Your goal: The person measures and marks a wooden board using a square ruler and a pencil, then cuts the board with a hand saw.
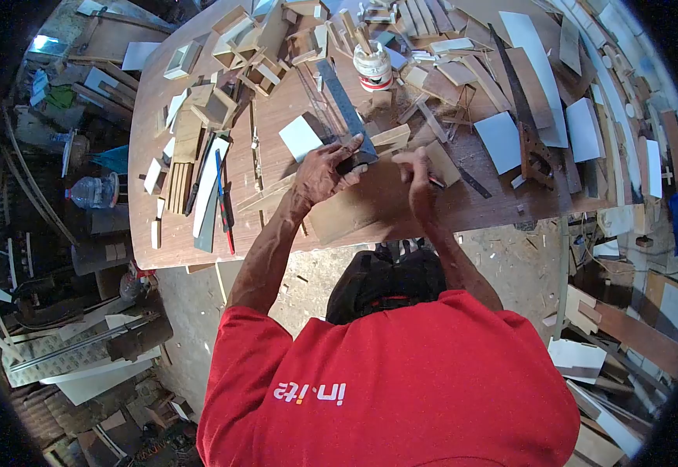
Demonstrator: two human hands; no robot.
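My left hand [325, 173] grips the stock end of a try square, whose long grey-blue blade [339, 101] points away across the table. The square's near end lies at the far edge of a flat brown board [362, 202] in front of me. Just right of it, my right hand [417, 170] hovers over the board with curled fingers. A small slim end with a dark tip shows beside those fingers, too small to name. Beyond the hands is a short pale wooden piece [392, 140]. A white square panel [300, 138] lies left of the blade.
A white tub [373, 68] holding brushes or sticks stands at the back. A handsaw [527, 132] lies at the right among boards. Small wooden frames [234, 35] crowd the back left. Blue and red pencil-like tools [223, 194] lie near the left edge.
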